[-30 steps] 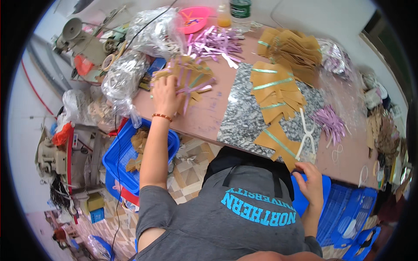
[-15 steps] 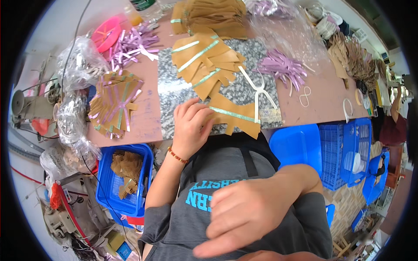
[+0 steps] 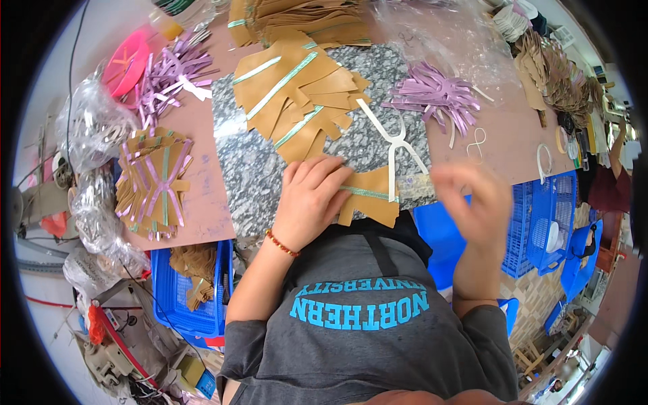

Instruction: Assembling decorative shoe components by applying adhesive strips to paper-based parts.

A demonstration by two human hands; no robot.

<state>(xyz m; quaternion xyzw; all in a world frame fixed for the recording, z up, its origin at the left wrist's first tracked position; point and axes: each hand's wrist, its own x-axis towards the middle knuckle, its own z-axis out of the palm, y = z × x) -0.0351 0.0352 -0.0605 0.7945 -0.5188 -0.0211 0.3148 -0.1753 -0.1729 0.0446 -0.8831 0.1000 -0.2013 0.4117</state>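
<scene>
Right hand: risen since 0.5 s ago, from low over the shirt to beside the front-right corner of the speckled slab; blurred, so its grip cannot be told
Table: pinkish-brown, its front edge running before the person
Shirt: grey, with 2 lines of turquoise capitals across the chest
Speckled slab: grey, on the table, reaching its front edge
Blue basket: below the table's front-left corner, brown pieces inside
Fanned brown pieces: toward the slab's back-left corner, crossed by green bands
Banded stack: near the table's left end, brown with purple and green
Bottle: green-labelled, toward the table's back edge, cut off; print unreadable
Left hand: fingers bent over the left end of the lone brown piece; pinching or pressing, cannot tell
Lone brown piece: at the slab's front edge, extending right from those fingertips, 1 green band along it
Purple strips: bundled across the slab's right edge
White strip: X-shaped, 1 leg over the lone piece's right end
</scene>
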